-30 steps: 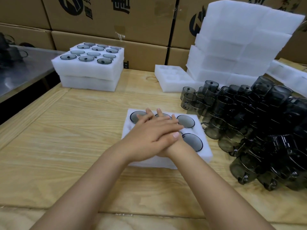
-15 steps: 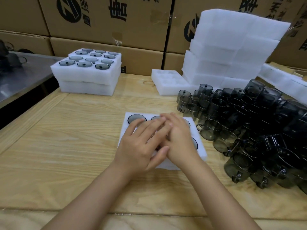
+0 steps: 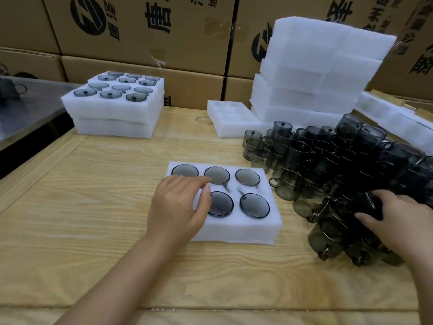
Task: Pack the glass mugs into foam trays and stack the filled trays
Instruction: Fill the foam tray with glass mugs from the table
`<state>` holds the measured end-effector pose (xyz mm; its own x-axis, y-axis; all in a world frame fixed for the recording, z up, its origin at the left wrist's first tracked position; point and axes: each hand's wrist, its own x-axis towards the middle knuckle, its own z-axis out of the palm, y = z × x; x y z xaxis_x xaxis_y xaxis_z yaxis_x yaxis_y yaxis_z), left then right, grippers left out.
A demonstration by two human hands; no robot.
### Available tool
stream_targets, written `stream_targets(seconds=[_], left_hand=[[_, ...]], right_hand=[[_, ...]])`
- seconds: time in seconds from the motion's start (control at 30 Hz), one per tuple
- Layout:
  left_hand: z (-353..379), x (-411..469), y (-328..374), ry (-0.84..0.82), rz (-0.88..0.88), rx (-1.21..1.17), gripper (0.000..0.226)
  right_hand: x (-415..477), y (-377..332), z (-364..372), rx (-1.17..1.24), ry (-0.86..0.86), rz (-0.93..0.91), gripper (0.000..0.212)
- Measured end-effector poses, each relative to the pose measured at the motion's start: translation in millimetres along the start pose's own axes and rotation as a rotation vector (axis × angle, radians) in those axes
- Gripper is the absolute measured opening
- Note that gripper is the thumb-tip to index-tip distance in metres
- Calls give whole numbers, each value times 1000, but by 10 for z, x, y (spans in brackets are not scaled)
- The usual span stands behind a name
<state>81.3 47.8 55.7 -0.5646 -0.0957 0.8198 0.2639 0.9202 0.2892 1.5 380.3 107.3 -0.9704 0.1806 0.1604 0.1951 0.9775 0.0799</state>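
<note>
A white foam tray [image 3: 236,231] lies in the middle of the wooden table, with upturned smoky glass mugs [image 3: 254,205] sunk into its slots. My left hand [image 3: 178,207] rests over its front-left corner with loosely bent fingers, holding nothing and hiding that slot. To the right sprawls a big pile of loose dark glass mugs [image 3: 328,160]. My right hand [image 3: 398,221] reaches into the near side of the pile, its fingers and thumb curled round one dark mug [image 3: 367,204].
Two stacked filled trays [image 3: 112,113] stand at the back left. An empty foam tray [image 3: 229,118] lies at the back centre beside a tall stack of foam [image 3: 316,73]. Cardboard boxes [image 3: 164,31] wall the back. A metal table [image 3: 23,109] adjoins the left.
Both hands were pressing together on the middle tray. My right hand has swung right into the mug pile and taken hold of a mug; my left hand slid to the tray's left side.
</note>
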Motion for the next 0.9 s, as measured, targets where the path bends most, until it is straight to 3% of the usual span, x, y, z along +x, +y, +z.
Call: stream_targets(seconds=[0.2, 0.43, 0.57, 0.7, 0.9], left_hand=[[19, -26, -9, 1, -3, 5, 27], [41, -30, -24, 2, 7, 10, 27], [42, -34, -30, -3, -2, -4, 27], [41, -32, -29, -2, 1, -7, 27], [40, -21, -24, 0, 13, -12, 28]], right_hand=[[9, 41, 55, -25, 93, 0, 51], [-68, -55, 13, 94, 205, 23, 59], [-81, -142, -32, 152, 129, 69, 67], [-66, -168, -40, 100, 59, 53, 53], [-27, -184, 36, 202, 213, 66, 30]])
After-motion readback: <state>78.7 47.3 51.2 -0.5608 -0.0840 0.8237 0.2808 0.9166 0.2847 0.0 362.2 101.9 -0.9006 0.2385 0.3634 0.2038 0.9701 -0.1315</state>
